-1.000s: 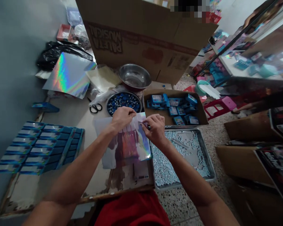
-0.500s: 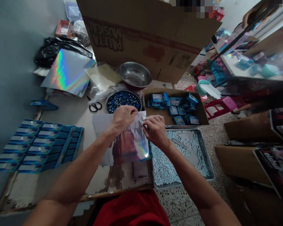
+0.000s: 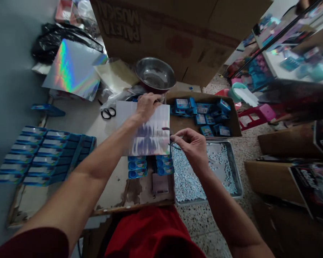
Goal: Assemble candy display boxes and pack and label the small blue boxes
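Note:
My left hand (image 3: 147, 105) grips the far edge of a shiny holographic sheet (image 3: 148, 138) and holds it up above the table. My right hand (image 3: 193, 145) hovers at the sheet's right edge over the metal tray, fingers pinched on a small thin piece I cannot make out. Under the lifted sheet lie small blue packs (image 3: 148, 165) in two short columns. A small white box (image 3: 160, 184) lies just in front of them.
Rows of blue packs (image 3: 43, 156) cover the table's left. Scissors (image 3: 108, 112), a steel bowl (image 3: 155, 74) and a bigger holographic sheet (image 3: 71, 70) lie behind. A cardboard box of blue packs (image 3: 204, 114) and a tray of pale pellets (image 3: 204, 172) sit right. A large carton (image 3: 177, 28) stands behind.
My left hand has lifted the holographic sheet up and away, uncovering the blue packs beneath. My right hand has come off the sheet and moved right, over the tray.

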The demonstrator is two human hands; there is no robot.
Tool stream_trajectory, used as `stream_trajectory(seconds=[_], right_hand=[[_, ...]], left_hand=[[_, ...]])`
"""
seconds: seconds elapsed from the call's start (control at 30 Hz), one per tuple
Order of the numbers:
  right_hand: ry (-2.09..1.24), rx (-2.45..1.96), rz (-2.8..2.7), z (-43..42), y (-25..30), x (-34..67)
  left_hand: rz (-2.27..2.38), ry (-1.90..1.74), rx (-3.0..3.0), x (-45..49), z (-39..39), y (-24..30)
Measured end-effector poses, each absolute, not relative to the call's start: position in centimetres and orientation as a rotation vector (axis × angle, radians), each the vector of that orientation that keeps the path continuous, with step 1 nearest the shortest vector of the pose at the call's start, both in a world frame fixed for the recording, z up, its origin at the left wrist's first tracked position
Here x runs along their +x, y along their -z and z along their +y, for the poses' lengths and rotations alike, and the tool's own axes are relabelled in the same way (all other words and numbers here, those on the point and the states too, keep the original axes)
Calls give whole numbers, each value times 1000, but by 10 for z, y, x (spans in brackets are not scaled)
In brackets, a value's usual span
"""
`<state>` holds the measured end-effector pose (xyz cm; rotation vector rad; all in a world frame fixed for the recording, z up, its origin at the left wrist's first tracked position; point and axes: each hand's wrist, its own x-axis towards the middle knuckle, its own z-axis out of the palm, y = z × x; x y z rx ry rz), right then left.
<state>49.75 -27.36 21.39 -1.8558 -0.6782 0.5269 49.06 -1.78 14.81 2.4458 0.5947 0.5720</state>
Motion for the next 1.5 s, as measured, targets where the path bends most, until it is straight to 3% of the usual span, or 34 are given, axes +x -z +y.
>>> stream_trajectory(seconds=[0.2,0.4,0.63,0.9,1.17,1.5], right_hand=[[-885,-1620,-384,-286,-204,486],[-1197,-1534,-253,-288,-202,464],[-1304,-1532,-184,-296,-203,440],[-1112,-1925,-147,-356,-162,415],[-738,-2358,-446,-366,-111,411],[-713,-2439,-548,-362,-99,417]], left_hand=[[801,-873,1972,401,-63,-140],[857,-397,1201,292,-146,-129],[793,-172,903,287,-171,-141],[1086,-48,1082,267,-224,-134],[1318,-257,2157,283,-251,-111],[1333,-162,2275,286,-252,-107]])
